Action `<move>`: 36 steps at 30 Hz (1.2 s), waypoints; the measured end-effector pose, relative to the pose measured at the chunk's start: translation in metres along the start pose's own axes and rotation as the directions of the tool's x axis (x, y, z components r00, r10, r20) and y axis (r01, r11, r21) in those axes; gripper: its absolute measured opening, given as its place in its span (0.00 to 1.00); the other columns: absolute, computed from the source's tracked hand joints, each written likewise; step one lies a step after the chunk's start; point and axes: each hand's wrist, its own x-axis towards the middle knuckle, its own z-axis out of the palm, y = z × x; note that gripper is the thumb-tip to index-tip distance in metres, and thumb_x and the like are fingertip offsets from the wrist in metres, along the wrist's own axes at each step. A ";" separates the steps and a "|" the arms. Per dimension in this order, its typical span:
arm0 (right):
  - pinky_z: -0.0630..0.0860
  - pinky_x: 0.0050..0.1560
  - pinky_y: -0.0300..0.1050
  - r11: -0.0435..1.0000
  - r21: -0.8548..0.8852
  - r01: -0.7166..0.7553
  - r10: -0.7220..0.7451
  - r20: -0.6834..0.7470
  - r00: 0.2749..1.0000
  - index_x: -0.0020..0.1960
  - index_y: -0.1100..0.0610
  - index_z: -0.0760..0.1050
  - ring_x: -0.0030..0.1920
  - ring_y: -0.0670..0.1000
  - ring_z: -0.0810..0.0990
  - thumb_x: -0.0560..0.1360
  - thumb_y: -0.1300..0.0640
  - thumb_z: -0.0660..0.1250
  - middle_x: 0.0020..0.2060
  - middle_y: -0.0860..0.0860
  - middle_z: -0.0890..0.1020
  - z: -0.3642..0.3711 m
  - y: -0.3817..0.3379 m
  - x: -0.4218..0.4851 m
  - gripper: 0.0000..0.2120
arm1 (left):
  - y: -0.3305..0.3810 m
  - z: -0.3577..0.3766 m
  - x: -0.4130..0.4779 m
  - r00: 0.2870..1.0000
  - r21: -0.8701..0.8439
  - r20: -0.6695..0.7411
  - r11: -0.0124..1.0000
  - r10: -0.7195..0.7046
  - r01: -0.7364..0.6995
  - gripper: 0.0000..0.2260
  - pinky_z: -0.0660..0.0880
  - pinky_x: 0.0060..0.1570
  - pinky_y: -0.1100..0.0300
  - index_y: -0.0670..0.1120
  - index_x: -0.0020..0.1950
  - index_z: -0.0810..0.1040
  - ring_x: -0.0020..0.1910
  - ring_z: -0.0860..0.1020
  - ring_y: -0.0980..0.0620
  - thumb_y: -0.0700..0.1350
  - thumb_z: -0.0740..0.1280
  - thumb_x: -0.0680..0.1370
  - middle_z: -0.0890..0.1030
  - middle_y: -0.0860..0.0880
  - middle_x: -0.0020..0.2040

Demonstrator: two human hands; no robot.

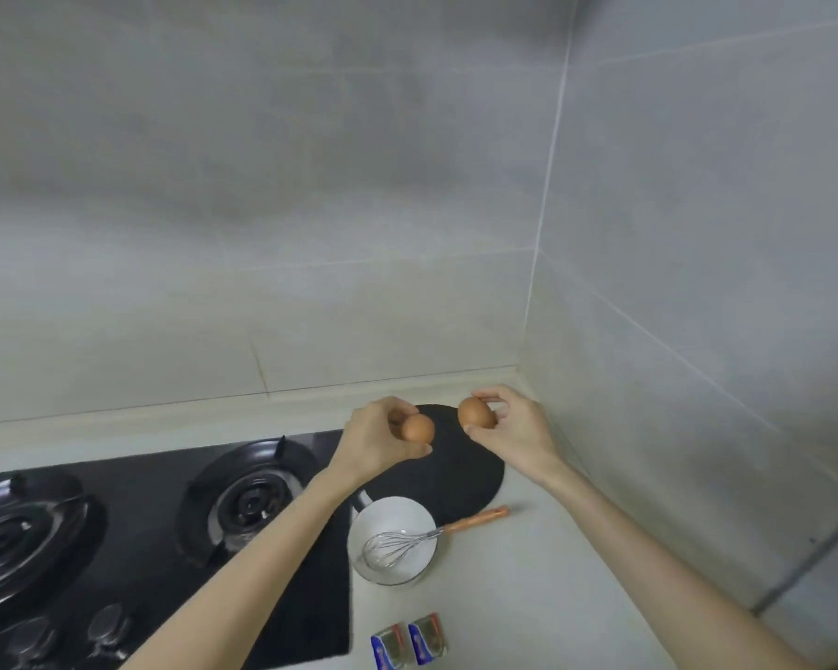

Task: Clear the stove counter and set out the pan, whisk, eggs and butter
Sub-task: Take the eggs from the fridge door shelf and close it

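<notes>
My left hand (376, 440) pinches a brown egg (418, 428) and my right hand (516, 427) pinches a second brown egg (476, 412). Both eggs hang just above a black round pan (460, 481) that lies on the pale counter (528, 597) in the far right corner. In front of the pan stands a white bowl (397, 517). A metal whisk (393, 548) lies across the bowl, its orange handle (480, 518) pointing right. Two small foil butter packets (407, 643) sit near the counter's front edge.
A black gas hob (156, 563) with two burners and knobs fills the left side. Grey tiled walls (697, 282) close in behind and on the right, close to my right forearm.
</notes>
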 end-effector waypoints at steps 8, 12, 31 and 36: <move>0.77 0.55 0.44 0.978 -0.081 -0.194 0.190 -0.055 0.980 0.58 0.52 0.77 0.49 0.48 0.81 0.66 0.59 0.73 0.52 0.45 0.81 -0.023 0.080 0.004 0.20 | -0.012 0.077 0.052 0.976 0.072 0.216 0.996 0.032 -0.048 0.23 0.74 0.50 0.63 0.49 0.56 0.78 0.47 0.78 0.56 0.49 0.79 0.63 0.81 0.53 0.50; 0.76 0.56 0.43 0.953 -0.172 -0.249 0.243 -0.057 0.968 0.59 0.53 0.77 0.53 0.49 0.80 0.68 0.57 0.71 0.53 0.46 0.81 -0.024 0.117 0.017 0.19 | -0.016 0.118 0.079 0.951 0.086 0.309 0.995 0.017 -0.046 0.23 0.74 0.52 0.63 0.49 0.56 0.78 0.49 0.79 0.56 0.48 0.79 0.64 0.81 0.53 0.50; 0.76 0.44 0.48 0.897 -0.359 -0.258 0.303 0.073 0.950 0.47 0.54 0.76 0.41 0.50 0.77 0.68 0.60 0.65 0.40 0.49 0.79 0.018 0.241 0.071 0.08 | -0.058 0.252 0.145 0.838 0.246 0.526 0.969 -0.147 0.015 0.22 0.76 0.55 0.56 0.51 0.58 0.78 0.52 0.79 0.52 0.48 0.75 0.66 0.81 0.53 0.53; 0.76 0.47 0.48 0.873 -0.414 -0.259 0.321 0.089 0.943 0.55 0.55 0.77 0.49 0.53 0.78 0.68 0.60 0.66 0.48 0.51 0.80 0.018 0.248 0.075 0.15 | -0.059 0.261 0.145 0.842 0.233 0.521 0.972 -0.140 0.017 0.18 0.77 0.53 0.54 0.51 0.55 0.79 0.51 0.79 0.51 0.48 0.73 0.66 0.82 0.52 0.52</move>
